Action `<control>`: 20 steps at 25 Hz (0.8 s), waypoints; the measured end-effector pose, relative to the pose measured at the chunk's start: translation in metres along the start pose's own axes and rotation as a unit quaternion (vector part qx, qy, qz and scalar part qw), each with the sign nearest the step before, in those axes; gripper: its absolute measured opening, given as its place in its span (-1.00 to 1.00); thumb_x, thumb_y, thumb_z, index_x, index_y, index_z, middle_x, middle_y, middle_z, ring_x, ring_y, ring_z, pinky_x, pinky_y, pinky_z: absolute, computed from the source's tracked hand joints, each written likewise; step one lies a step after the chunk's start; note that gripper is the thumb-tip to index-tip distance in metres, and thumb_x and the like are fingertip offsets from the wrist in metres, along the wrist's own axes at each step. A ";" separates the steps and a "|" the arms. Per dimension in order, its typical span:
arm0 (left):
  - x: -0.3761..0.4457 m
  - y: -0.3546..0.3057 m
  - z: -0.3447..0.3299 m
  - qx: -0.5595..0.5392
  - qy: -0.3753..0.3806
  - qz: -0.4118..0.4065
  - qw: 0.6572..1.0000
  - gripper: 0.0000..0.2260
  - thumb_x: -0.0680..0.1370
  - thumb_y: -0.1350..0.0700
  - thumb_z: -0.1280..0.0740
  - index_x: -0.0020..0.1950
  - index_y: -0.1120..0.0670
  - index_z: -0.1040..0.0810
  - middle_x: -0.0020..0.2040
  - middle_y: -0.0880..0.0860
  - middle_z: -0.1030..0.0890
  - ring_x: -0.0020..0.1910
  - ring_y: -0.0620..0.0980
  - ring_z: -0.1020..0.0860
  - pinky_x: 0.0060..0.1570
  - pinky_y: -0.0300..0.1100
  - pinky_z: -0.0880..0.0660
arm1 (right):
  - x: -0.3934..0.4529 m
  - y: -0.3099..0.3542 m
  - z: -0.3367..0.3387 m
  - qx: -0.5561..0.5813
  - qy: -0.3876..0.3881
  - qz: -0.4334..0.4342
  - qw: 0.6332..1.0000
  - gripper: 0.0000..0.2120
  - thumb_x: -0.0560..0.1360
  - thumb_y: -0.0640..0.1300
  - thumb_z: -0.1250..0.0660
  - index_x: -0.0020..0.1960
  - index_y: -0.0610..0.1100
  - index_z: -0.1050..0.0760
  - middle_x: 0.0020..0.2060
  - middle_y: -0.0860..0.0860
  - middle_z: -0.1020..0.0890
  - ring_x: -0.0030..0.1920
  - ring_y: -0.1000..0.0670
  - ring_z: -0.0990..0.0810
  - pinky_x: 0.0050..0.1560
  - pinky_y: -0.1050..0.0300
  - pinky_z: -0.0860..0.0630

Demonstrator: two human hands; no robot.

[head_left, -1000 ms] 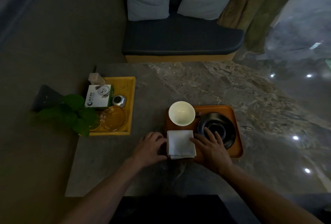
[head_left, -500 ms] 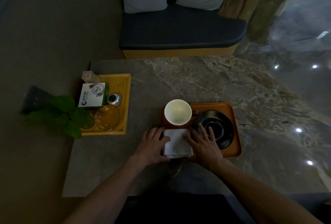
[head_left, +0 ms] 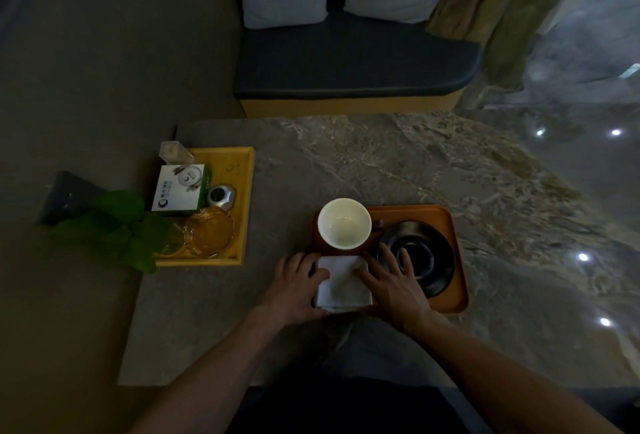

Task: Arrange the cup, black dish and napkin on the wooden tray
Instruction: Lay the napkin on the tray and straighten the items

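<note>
An orange-brown wooden tray [head_left: 446,225] lies on the marble table. On its left end stands a white cup [head_left: 344,227], upright and empty. A black dish [head_left: 426,260] fills the tray's right half. A folded white napkin [head_left: 341,286] lies at the tray's near left corner, in front of the cup. My left hand [head_left: 296,286] rests flat on the napkin's left edge, fingers spread. My right hand [head_left: 393,283] lies flat on the napkin's right edge, its fingers reaching over the rim of the black dish. Neither hand grips anything.
A yellow tray [head_left: 242,205] at the table's left holds a green-and-white box [head_left: 180,189], a glass ashtray [head_left: 207,236] and a small silver object [head_left: 221,197]. A leafy plant [head_left: 117,225] overhangs its near left corner. A cushioned bench [head_left: 353,66] stands beyond the table.
Both hands have slid inward onto the napkin, from beside its edges to resting on it. The napkin now sits a little further onto the tray. Cup and dish have not moved.
</note>
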State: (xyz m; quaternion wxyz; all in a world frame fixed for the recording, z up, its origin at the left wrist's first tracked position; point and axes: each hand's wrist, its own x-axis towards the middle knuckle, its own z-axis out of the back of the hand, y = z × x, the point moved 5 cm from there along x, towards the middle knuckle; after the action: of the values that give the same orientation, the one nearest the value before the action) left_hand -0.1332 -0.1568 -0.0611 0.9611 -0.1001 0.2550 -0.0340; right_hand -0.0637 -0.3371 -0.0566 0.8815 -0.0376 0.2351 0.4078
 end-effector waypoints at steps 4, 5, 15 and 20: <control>0.001 0.001 -0.001 -0.002 -0.002 -0.001 1.000 -0.34 0.45 -0.35 -0.28 0.47 -0.12 -0.24 0.55 0.07 -0.13 0.52 0.14 -0.07 0.48 0.20 -0.03 | 0.001 -0.002 -0.002 0.001 -0.004 -0.005 1.000 -0.22 0.47 0.20 -0.33 0.53 0.12 0.01 0.58 -0.05 0.00 0.53 -0.26 0.26 0.39 -0.39 0.32; 0.001 0.001 -0.001 -0.004 -0.002 -0.001 1.000 -0.34 0.45 -0.35 -0.27 0.47 -0.12 -0.24 0.55 0.07 -0.13 0.52 0.14 -0.07 0.48 0.20 -0.03 | 0.002 -0.003 -0.002 0.001 -0.004 -0.005 1.000 -0.22 0.47 0.22 -0.32 0.54 0.12 0.01 0.58 -0.05 0.00 0.53 -0.26 0.26 0.40 -0.40 0.31; -0.001 0.000 -0.003 -0.018 0.000 0.016 1.000 -0.34 0.45 -0.35 -0.27 0.48 -0.15 -0.20 0.57 0.03 -0.09 0.53 0.15 -0.03 0.48 0.24 0.00 | 0.003 -0.004 0.002 0.004 -0.001 -0.001 1.000 -0.21 0.45 0.29 -0.28 0.55 0.10 0.00 0.57 -0.05 -0.04 0.54 -0.26 0.22 0.41 -0.42 0.26; -0.002 -0.002 0.000 -0.016 0.012 0.024 1.000 -0.34 0.47 -0.32 -0.29 0.49 -0.16 -0.19 0.58 0.02 -0.06 0.54 0.15 0.00 0.48 0.27 0.01 | 0.006 -0.004 0.005 0.001 0.002 -0.002 1.000 -0.20 0.44 0.31 -0.29 0.54 0.11 -0.01 0.57 -0.05 -0.05 0.54 -0.26 0.20 0.42 -0.43 0.25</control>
State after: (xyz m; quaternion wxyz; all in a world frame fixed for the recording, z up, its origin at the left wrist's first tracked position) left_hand -0.1346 -0.1582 -0.0600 0.9569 -0.1094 0.2690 -0.0081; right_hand -0.0555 -0.3348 -0.0553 0.8819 -0.0384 0.2375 0.4053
